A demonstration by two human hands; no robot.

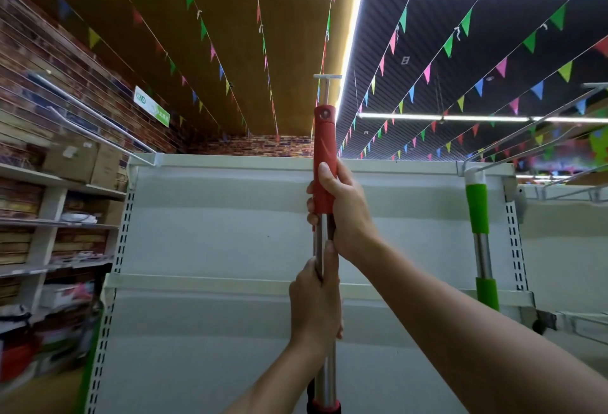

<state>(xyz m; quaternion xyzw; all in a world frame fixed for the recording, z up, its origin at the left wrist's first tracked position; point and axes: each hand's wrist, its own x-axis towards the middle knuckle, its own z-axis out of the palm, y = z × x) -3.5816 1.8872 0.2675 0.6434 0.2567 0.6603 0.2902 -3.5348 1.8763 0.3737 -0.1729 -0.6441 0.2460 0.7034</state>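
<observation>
As my right hand [343,213] curls its grip round the red plastic sleeve [324,150] and my left hand [316,301] clamps the steel pole [325,377] just below, the pole stands upright before me, right hand nearer its top.

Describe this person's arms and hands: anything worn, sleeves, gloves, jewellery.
The left hand and the right hand are both bare, with no gloves. No ring, watch or bracelet shows on either. The left forearm and the right forearm are uncovered right to the picture's edge, so no sleeve is in view. The visible nails look short and unpainted, though the picture is soft.
</observation>
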